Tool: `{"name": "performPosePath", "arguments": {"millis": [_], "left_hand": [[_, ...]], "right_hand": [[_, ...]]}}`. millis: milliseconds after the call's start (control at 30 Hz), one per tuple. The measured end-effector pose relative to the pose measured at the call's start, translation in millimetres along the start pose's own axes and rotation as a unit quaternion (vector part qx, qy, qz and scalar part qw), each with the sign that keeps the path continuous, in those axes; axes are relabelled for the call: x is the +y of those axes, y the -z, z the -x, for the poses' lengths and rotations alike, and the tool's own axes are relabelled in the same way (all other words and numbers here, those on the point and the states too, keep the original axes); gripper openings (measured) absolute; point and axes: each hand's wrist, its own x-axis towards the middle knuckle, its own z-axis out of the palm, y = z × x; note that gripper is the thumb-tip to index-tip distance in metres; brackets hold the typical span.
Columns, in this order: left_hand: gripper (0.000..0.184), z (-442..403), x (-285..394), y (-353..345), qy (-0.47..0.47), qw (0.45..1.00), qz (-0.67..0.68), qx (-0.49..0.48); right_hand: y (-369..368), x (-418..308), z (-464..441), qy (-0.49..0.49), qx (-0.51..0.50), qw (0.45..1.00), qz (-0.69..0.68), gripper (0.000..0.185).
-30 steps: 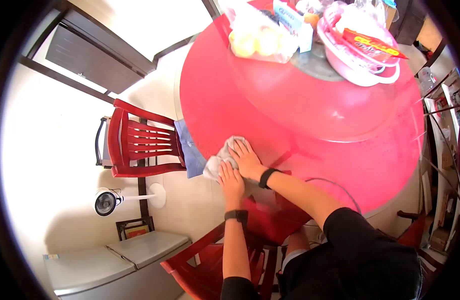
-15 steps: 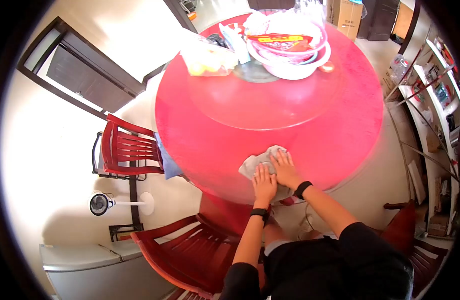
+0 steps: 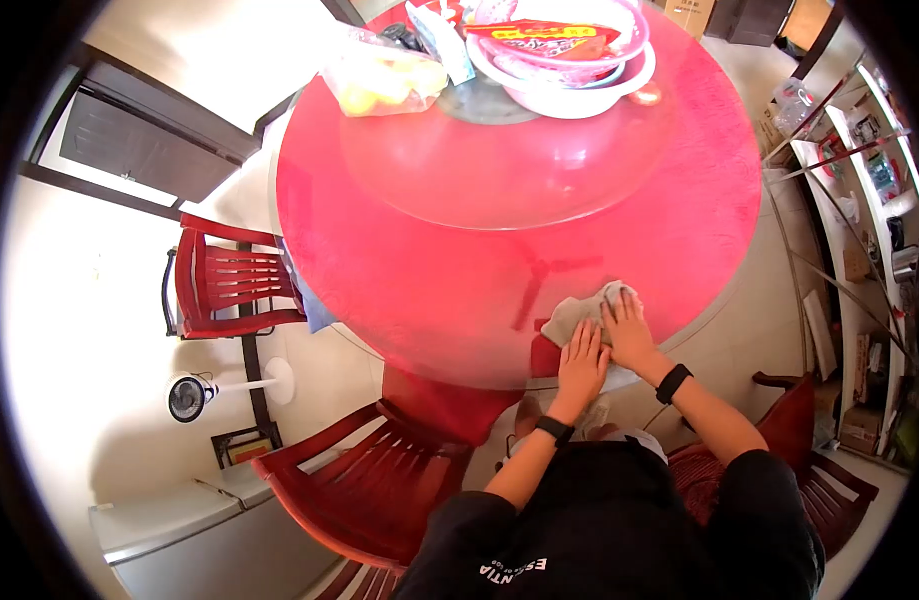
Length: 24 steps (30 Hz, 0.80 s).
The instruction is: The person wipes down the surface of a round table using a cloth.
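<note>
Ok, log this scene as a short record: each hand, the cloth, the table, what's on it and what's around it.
Left hand: flat on the cloth
Right hand: flat on the same cloth
Cloth: greyish, crumpled, near the table's edge
Table: round, red
On table: clear bag, basins, red packet in them
Around: chairs, fan

Cloth (image 3: 563,319) partly hidden beneath hands (image 3: 582,370) (image 3: 630,340)
</note>
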Motion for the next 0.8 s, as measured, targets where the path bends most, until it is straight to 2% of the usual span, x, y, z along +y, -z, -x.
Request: {"name": "performPosePath", "arguments": {"millis": [67,100,200,300,400,500,633,733,800], "left_hand": [[0.056,16,-19,20,0.016,1.0,-0.022,-0.008],[0.059,25,-29,37,0.024,0.998,-0.047,-0.016],[0.073,46,-62,83,0.059,0.989,-0.125,-0.051],[0.076,48,-101,113,0.108,0.978,-0.168,-0.06],[0.076,33,-137,134,0.13,0.977,-0.17,-0.014],[0.076,12,-165,149,0.139,0.979,-0.152,0.017],[0.074,-15,-196,166,0.145,0.983,-0.114,0.012],[0.071,-29,-211,172,0.112,0.984,-0.135,0.016],[0.069,-25,-213,172,0.104,0.988,-0.109,0.016]], "right_hand": [[11,-30,-21,0.077,-0.029,0.997,-0.001,0.07],[22,-48,-31,0.114,-0.003,0.994,0.002,0.073],[36,-95,-74,0.214,-0.008,0.976,-0.045,0.076],[31,-155,-115,0.214,0.025,0.977,-0.009,0.07],[6,-206,-155,0.134,0.067,0.986,0.067,0.056],[9,-217,-189,0.144,0.127,0.981,0.027,0.058],[23,-226,-222,0.105,0.122,0.987,-0.011,0.057],[36,-234,-229,0.051,0.075,0.996,0.013,0.052],[25,-238,-224,0.026,0.093,0.994,0.043,0.056]]}}
